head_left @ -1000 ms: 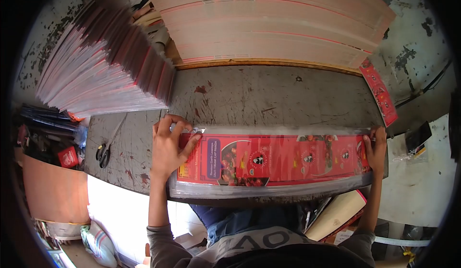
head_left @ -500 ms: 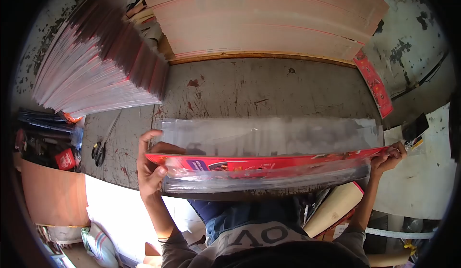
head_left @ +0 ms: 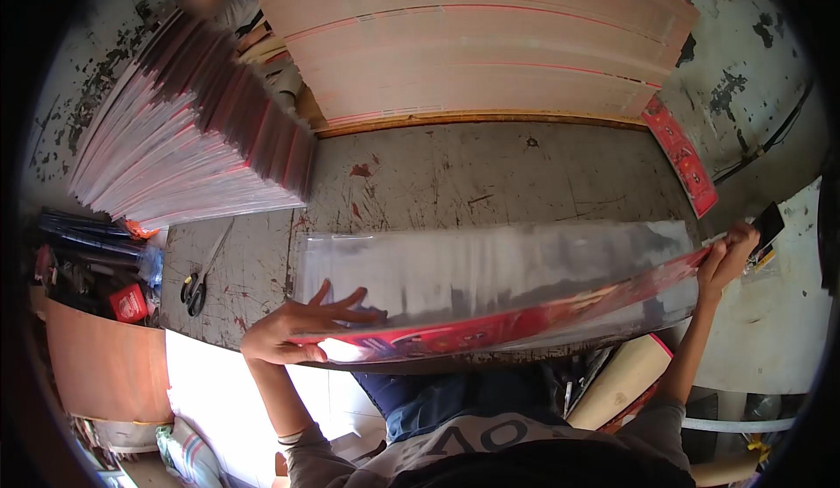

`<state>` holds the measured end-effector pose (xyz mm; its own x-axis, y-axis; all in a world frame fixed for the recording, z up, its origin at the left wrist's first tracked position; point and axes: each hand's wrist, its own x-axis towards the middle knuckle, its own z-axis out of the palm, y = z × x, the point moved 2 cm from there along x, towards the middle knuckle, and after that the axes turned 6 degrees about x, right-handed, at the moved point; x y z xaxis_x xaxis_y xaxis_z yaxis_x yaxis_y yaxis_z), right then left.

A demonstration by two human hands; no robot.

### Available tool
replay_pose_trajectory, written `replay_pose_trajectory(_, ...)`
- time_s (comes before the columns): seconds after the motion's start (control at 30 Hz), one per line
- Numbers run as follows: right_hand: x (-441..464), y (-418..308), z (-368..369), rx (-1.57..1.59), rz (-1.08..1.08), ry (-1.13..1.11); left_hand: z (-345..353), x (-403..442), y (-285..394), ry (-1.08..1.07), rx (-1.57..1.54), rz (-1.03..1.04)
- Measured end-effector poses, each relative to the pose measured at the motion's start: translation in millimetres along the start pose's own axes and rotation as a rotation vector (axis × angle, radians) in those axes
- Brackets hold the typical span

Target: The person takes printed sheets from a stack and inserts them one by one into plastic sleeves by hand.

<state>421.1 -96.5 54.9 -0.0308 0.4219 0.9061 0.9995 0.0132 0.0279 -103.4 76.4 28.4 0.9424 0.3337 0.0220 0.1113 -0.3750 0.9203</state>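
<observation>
A long red printed sheet [head_left: 437,338] with a glossy clear plastic layer over it slants across the table's front edge, its right end raised. My left hand [head_left: 293,326] grips its left end, thumb at the front and fingers spread behind over the plastic. My right hand [head_left: 728,256] is closed around the right end, higher up. Behind the sheet, clear plastic sleeves [head_left: 490,265] lie flat on the table; how many I cannot tell.
Scissors [head_left: 197,287] lie on the table [head_left: 420,169] at left. A tall pile of sleeved sheets [head_left: 192,156] stands behind them. A large stack of boards [head_left: 481,51] fills the back. A red printed strip [head_left: 682,157] leans at right. Another person [head_left: 232,7] is at far left.
The sheet's left end has come down and toward me, while its right end has gone up. My left hand has lowered with its fingers now spread; my right hand has risen slightly.
</observation>
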Motion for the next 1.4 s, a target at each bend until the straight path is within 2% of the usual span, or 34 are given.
replay_pose_trajectory(0.03,15,-3,3,-0.082,-0.044,-0.045,-8,-2,6,0.046,0.105,-0.073)
replay_pose_trajectory(0.1,42,-3,19,-0.026,-0.008,-0.157,-31,9,21,0.066,0.198,-0.211)
replay_pose_trajectory(0.17,69,12,53,0.06,0.081,-0.3,-64,16,4,0.304,0.207,-0.262)
replay_pose_trajectory(0.23,84,27,97,0.186,0.299,-0.605,-86,68,12,0.615,0.195,-0.148)
replay_pose_trajectory(0.3,79,50,151,0.217,0.372,-0.884,-103,98,-3,0.798,0.102,-0.364)
replay_pose_trajectory(0.37,48,60,196,0.223,0.334,-0.789,-102,115,-21,0.762,0.701,-0.476)
replay_pose_trajectory(0.4,41,63,212,0.228,0.296,-0.702,-91,119,-28,0.735,0.884,-0.554)
replay_pose_trajectory(0.43,38,63,220,0.232,0.293,-0.698,-82,124,-27,0.74,0.888,-0.555)
replay_pose_trajectory(0.5,27,58,227,0.224,0.286,-0.58,-59,129,-29,0.486,1.106,-0.502)
replay_pose_trajectory(0.53,24,55,230,0.229,0.286,-0.591,-57,127,-30,0.481,1.099,-0.512)
replay_pose_trajectory(0.6,23,50,230,0.12,0.221,-0.476,-49,127,-36,0.226,1.107,-0.453)
replay_pose_trajectory(0.73,25,43,232,0.068,0.174,-0.448,-61,120,-50,0.229,1.023,-0.401)
replay_pose_trajectory(0.8,27,36,229,0.056,0.184,-0.489,-65,118,-52,0.322,0.926,-0.466)
replay_pose_trajectory(0.93,25,42,237,0.091,0.19,-0.47,-64,118,-49,0.346,0.947,-0.486)
replay_pose_trajectory(1.0,30,49,230,0.304,0.284,-0.369,-64,114,-48,0.354,1.017,-0.48)
replay_pose_trajectory(1.03,28,57,228,0.304,0.288,-0.37,-63,114,-47,0.35,1.018,-0.48)
replay_pose_trajectory(1.1,28,70,220,0.026,0.201,-0.281,-61,112,-47,0.354,1.088,-0.522)
replay_pose_trajectory(1.13,26,75,216,0.025,0.198,-0.28,-60,111,-47,0.357,1.087,-0.521)
replay_pose_trajectory(1.2,17,86,212,0.051,0.436,-0.468,-61,111,-49,0.359,1.119,-0.504)
replay_pose_trajectory(1.3,10,97,209,0.06,0.549,-0.53,-64,110,-55,0.362,1.088,-0.449)
replay_pose_trajectory(1.4,7,99,211,0.063,0.575,-0.465,-66,109,-64,0.368,1.05,-0.406)
